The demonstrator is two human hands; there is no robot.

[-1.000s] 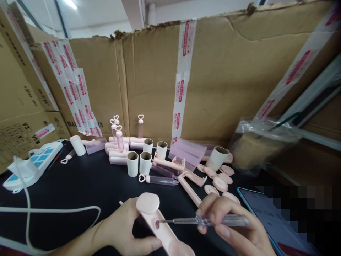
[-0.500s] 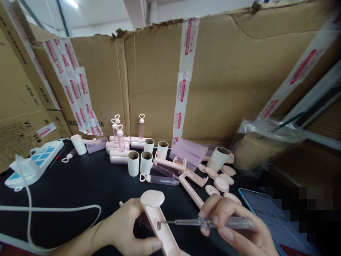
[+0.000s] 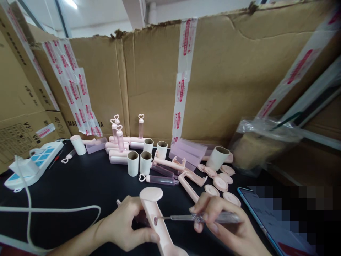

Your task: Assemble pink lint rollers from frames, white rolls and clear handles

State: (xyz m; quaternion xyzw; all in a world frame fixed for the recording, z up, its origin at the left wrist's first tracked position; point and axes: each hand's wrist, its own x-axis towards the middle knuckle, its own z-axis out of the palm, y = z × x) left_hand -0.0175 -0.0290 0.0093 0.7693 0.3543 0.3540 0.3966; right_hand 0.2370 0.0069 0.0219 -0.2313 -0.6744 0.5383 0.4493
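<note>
Cardboard wall (image 3: 151, 78) at back, no change. Black tabletop (image 3: 87, 185) below, same layout. Phone (image 3: 269, 217) lies at the right edge, unmoved.

Change is all at the hands. Right hand (image 3: 221, 220) is a bit further left than half a second ago, closer to the work; fingers pinched round the screwdriver handle, grip kept. Left hand (image 3: 128, 227) is a little left too, thumb on the near side, fingers curled behind and mostly hidden, gripping the part.

That part, a pink holder (image 3: 162, 227), is front centre, off the table, tilted, channel side toward the camera. Its rounded end cap looks flatter than one second ago, so the holder seems to have been tipped slightly.

Screwdriver (image 3: 182, 217) moves left with it, roughly level. White tubes (image 3: 132, 165) and pink discs (image 3: 220, 184) behind: untouched. Clear piece (image 3: 144, 218) under the holder, mostly covered, can't tell how it attaches.

Smallest: the oval hole (image 3: 155, 221) in the channel. Tip is at its edge in all three frames; contact unclear. Reads as the same step continuing, small realignment only.
</note>
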